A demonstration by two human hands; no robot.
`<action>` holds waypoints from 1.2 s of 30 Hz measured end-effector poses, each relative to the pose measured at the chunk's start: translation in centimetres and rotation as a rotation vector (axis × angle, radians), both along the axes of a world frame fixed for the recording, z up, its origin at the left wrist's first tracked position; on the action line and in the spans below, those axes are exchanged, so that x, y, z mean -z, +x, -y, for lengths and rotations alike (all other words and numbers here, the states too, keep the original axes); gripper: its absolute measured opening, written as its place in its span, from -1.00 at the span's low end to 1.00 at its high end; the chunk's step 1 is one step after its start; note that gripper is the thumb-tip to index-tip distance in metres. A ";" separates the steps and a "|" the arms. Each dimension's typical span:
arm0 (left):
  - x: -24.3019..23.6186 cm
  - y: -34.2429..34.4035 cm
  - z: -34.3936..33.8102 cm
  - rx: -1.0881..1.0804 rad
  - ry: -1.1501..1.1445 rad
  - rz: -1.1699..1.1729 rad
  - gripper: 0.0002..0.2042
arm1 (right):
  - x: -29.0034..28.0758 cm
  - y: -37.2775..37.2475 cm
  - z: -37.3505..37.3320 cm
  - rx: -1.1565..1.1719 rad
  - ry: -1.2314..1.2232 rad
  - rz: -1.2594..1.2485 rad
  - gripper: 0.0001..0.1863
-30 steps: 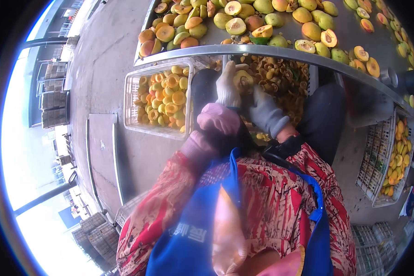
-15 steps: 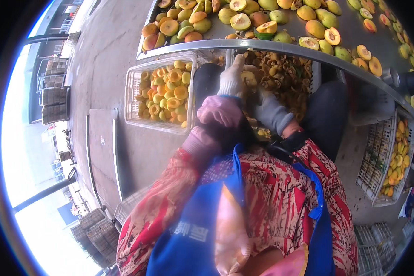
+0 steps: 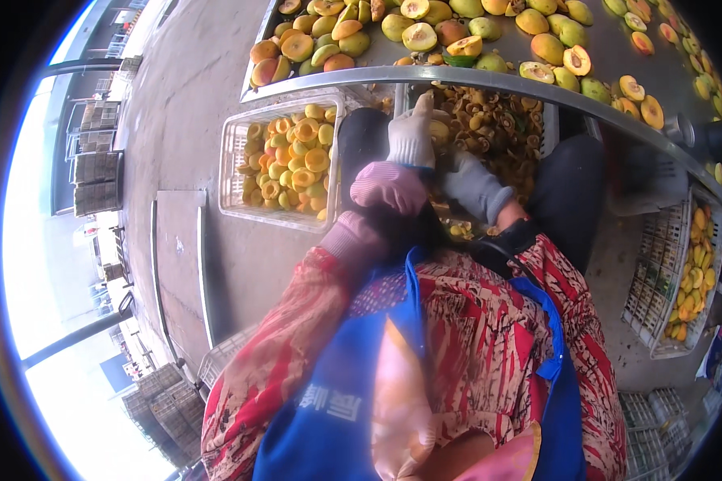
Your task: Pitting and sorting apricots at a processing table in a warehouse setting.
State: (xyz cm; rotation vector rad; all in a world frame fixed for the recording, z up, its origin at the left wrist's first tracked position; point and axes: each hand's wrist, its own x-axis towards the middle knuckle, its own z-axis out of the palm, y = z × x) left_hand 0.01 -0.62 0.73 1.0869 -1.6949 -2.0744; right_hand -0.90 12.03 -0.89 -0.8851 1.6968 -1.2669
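Left hand (image 3: 411, 136) pinches a yellowish fruit (image 3: 440, 132), probably light, firm, juice-slick; I'd cup the skin side. Can't tell if the right hand (image 3: 471, 187) grips anything.

I see blown-out white daylight glaring at far left, dim shade beneath the long silver metal table edge (image 3: 425, 74), straight lines bowing toward the black rim.

Fruit halves (image 3: 297, 156) in crate (image 3: 232, 180), scraps (image 3: 491, 120) in bin (image 3: 550, 128) to right; fruit (image 3: 547, 48) on table (image 3: 473, 78) ahead.
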 end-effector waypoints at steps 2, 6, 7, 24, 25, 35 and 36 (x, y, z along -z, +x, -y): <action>0.4 0.0 -0.5 -0.006 -0.027 0.026 -0.58 | -1.4 -0.1 -0.1 0.149 -0.065 0.390 -0.76; 0.4 0.2 -0.8 -0.088 0.013 -0.053 -0.61 | -2.1 -0.6 -0.6 0.002 -0.304 0.145 -0.79; 0.4 0.3 -0.5 -0.054 0.012 -0.085 -0.63 | -2.2 -1.1 -0.7 0.052 -0.126 0.424 -0.80; -1.0 1.7 -1.2 0.238 -0.279 -0.036 -0.67 | -3.1 -1.5 -2.9 0.040 0.077 0.910 -0.87; -1.8 1.6 -1.4 0.239 -0.195 0.072 -0.67 | -2.6 -1.6 -3.1 -0.001 0.049 0.955 -0.88; -3.5 1.7 -0.7 0.230 0.204 -0.047 -0.58 | -3.6 -0.1 -3.7 -0.201 -0.228 1.302 -0.76; -4.1 1.7 -1.0 0.232 0.204 -0.057 -0.58 | -3.6 0.0 -3.7 -0.212 -0.244 1.324 -0.77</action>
